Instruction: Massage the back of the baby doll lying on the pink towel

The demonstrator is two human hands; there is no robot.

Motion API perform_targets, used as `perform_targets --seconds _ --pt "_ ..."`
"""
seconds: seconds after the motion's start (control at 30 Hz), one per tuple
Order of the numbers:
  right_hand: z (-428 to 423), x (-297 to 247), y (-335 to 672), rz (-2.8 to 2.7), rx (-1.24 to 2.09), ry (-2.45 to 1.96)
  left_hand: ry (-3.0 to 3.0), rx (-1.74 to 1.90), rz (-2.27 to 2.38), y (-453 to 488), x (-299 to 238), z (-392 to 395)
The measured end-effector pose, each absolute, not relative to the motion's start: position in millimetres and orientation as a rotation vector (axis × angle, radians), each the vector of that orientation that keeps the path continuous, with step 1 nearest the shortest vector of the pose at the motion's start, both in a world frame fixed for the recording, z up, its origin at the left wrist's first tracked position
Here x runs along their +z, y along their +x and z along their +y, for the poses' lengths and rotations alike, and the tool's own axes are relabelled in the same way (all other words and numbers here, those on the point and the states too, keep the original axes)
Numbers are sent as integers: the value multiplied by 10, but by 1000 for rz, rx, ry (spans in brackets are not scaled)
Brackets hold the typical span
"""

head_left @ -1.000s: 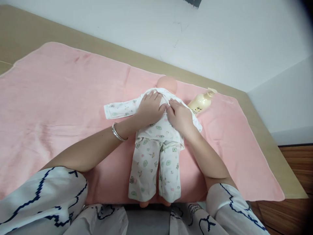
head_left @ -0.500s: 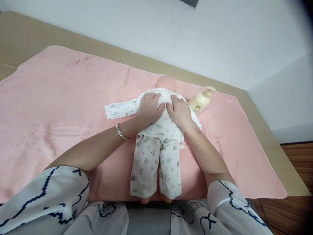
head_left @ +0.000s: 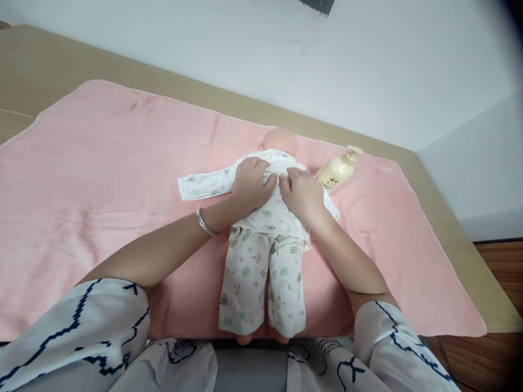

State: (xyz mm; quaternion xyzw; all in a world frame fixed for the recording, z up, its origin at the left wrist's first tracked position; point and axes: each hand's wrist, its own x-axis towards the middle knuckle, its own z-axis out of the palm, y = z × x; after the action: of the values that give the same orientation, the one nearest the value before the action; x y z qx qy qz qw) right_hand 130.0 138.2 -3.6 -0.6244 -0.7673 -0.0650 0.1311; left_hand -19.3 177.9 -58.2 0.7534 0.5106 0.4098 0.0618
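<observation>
A baby doll in white printed pyjamas lies on a pink blanket, head away from me. My left hand lies flat on the left of the doll's back, fingers stretched over the top. My right hand rests beside it on the right of the back, fingers extended and pressing the cloth. The thumbs nearly touch at the middle. The top's empty left sleeve is spread out on the blanket. A silver bangle is on my left wrist.
A cream pump bottle lies on the blanket just right of the doll's shoulder. The blanket covers a tan bed against a white wall. Wooden floor shows at the right. My patterned sleeves fill the lower edge.
Both hands have stayed on the doll's back, shifting only slightly up and down over the cloth. The view has drifted a little.
</observation>
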Motion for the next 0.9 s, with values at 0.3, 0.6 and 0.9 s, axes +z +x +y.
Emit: perform_targets --seconds 0.3,0.6,0.9 --pt "1241 254 1384 -2205 15 -1837 2296 1317 1538 -190 -589 1741" --pt "1459 -173 1359 -2240 24 -1397 2275 1508 1362 -225 -648 1731" --pt "1384 -186 1326 -2169 24 -1470 2299 1562 1375 -232 -666 1705"
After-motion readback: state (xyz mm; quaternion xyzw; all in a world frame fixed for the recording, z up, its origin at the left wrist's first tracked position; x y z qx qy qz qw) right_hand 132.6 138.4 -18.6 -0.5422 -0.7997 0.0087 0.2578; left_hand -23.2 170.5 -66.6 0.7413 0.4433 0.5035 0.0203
